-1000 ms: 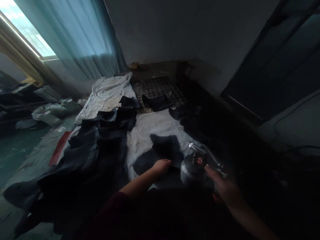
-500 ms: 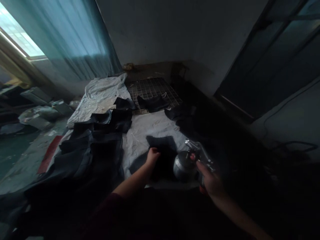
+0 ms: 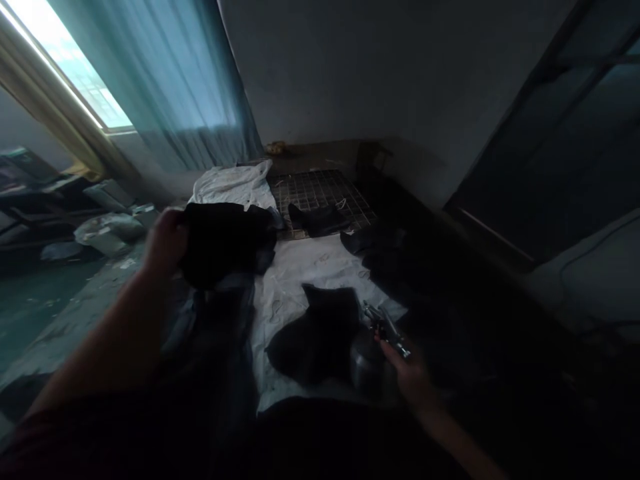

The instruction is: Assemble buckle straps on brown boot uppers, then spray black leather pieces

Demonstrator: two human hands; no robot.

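Note:
My right hand (image 3: 407, 370) is wrapped round the handle of a metal spray gun (image 3: 387, 330), whose round cup (image 3: 370, 363) hangs low near the cloth. Left of the gun, a dark boot-shaped piece of material (image 3: 315, 333) lies flat on the white sheet (image 3: 295, 267). Over on the left, my left hand (image 3: 167, 240) pinches the edge of a dark piece of material (image 3: 220, 240), held up above the dark pieces on that side. Motion blurs the left fingers somewhat, and the lower middle is too dark to make out.
Several dark pieces (image 3: 215, 320) lie along the left side of the sheet. More dark pieces (image 3: 375, 247) lie at its right edge. One piece (image 3: 320, 219) rests on the wire grid (image 3: 325, 183) at the back, beside crumpled white cloth (image 3: 235, 183). A blue curtain (image 3: 180, 73) hangs behind.
My left hand has moved from the middle piece to the far left, where it now lifts a dark piece. The spray gun has stayed over the right side, slightly lower.

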